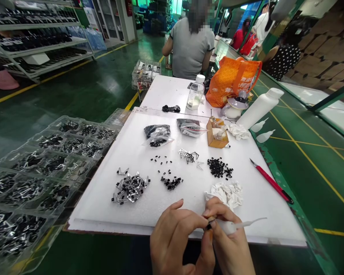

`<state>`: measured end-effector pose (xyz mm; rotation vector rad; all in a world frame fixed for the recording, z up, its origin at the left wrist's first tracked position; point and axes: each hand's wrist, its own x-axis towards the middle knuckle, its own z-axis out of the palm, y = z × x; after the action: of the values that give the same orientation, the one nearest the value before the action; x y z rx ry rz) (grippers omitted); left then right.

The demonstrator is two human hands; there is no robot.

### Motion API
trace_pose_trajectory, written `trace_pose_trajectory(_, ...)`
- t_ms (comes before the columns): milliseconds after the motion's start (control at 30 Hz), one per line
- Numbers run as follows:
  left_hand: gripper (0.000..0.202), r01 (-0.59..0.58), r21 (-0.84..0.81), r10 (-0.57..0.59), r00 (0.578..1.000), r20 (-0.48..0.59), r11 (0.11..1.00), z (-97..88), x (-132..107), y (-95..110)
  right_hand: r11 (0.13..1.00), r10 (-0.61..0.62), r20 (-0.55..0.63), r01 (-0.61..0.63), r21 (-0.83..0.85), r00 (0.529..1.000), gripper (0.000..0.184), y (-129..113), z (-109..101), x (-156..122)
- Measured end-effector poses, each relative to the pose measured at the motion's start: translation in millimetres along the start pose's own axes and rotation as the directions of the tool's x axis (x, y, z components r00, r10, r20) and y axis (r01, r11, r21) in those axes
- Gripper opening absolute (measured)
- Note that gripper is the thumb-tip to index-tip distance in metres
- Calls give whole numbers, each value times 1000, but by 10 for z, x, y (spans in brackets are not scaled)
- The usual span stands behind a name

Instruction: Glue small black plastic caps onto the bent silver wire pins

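Left hand pinching tiny black part; right hand gripping nozzle bottle. Loose pinch could drop part.

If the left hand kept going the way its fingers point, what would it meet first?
Probably the right hand, just past the small black part pinched in the left hand's fingertips; depth is unclear here.
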<state>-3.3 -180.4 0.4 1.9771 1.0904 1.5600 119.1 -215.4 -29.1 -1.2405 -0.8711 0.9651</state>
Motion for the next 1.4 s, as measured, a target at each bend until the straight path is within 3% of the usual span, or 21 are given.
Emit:
trace_pose_trajectory(267,27,86,-23,-86,996,-20,996,63,-68,11,1000,22,-36,-22,-4,999,17,-4,-3,1)
trace_pose_trajectory(400,25,219,-46,-219,976,0,975,41,-81,22,999,40,-62,-42,-22,997,20,10,-18,-20)
trace_pose_trajectory(500,29,328,-92,-313,938,148,940,-55,-50,-6,995,72,-49,-75,-60,996,22,-17,-69,-18)
trace_pose_trajectory(633,53,338,-179,-236,872,428,924,-210,3,-115,980,156,72,-145,-134,985,27,-100,-155,30)
trace_pose_trajectory(733,60,348,-218,-193,832,521,912,-263,7,-191,967,194,139,-166,-191,971,30,-162,-185,51)
trace_pose_trajectory(800,54,421,-240,-237,804,546,875,-267,3,-204,959,220,157,-183,-217,963,31,-193,-203,46)
trace_pose_trajectory(900,35,630,-270,-417,720,555,728,-254,12,-169,943,268,146,-228,-241,952,30,-224,-315,86)
trace_pose_trajectory(1000,23,830,-345,-631,558,539,438,-243,34,-125,908,183,-14,-174,-381,983,36,-240,-584,295)
trace_pose_trajectory(1033,23,864,-384,-669,498,552,326,-240,42,-116,860,104,-90,-136,-493,990,37,-241,-693,402)
trace_pose_trajectory(1100,27,881,-456,-689,410,598,128,-238,56,-106,665,-77,-200,-99,-741,977,38,-234,-895,628)
trace_pose_trajectory(1133,29,873,-484,-686,385,618,55,-238,62,-102,564,-92,-160,-81,-822,983,36,-225,-973,731)
trace_pose_trajectory(1200,31,850,-525,-682,364,635,-35,-244,72,-89,460,-55,-78,-44,-887,995,30,-199,-1073,884)
trace_pose_trajectory(1400,31,816,-555,-629,349,694,-159,-260,74,-40,366,28,39,26,-930,999,22,-113,-1105,958)
